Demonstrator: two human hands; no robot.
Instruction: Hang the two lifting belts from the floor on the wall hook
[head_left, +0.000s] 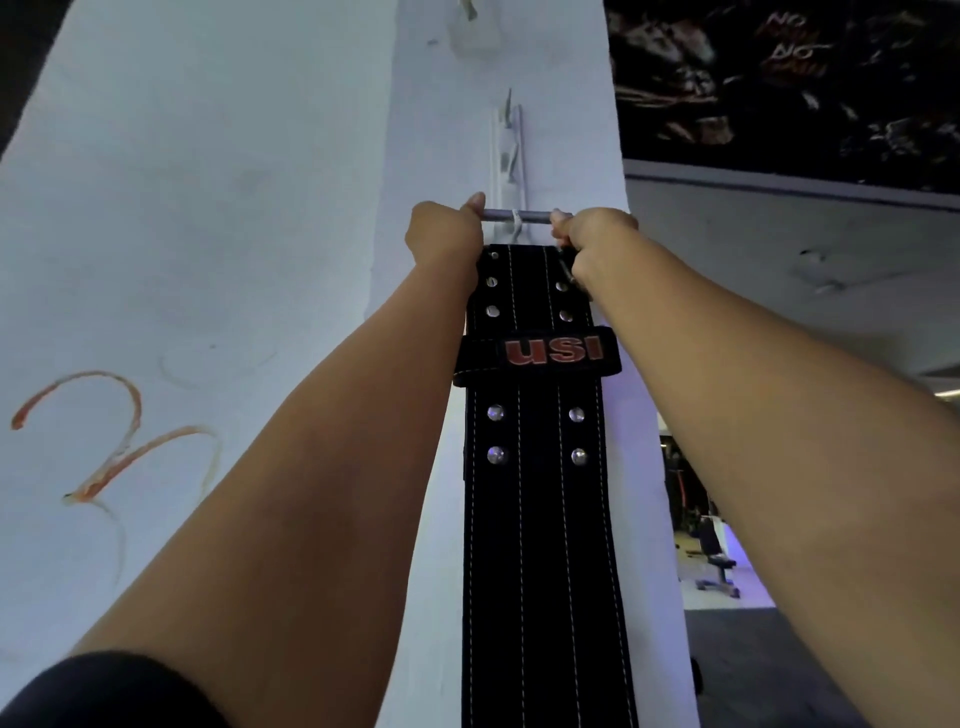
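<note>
While white pillar (311, 208) fills the view, black lifting belt (540, 519) hangs straight down below wall hook (515, 221), buckle bar (514, 216) resting on it. Left hand (442, 236) & right hand (589, 239) closed round bar ends, either side of hook.

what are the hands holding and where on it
Both the left hand and right hand grip the black lifting belt by its metal buckle bar, one at each end.
</note>
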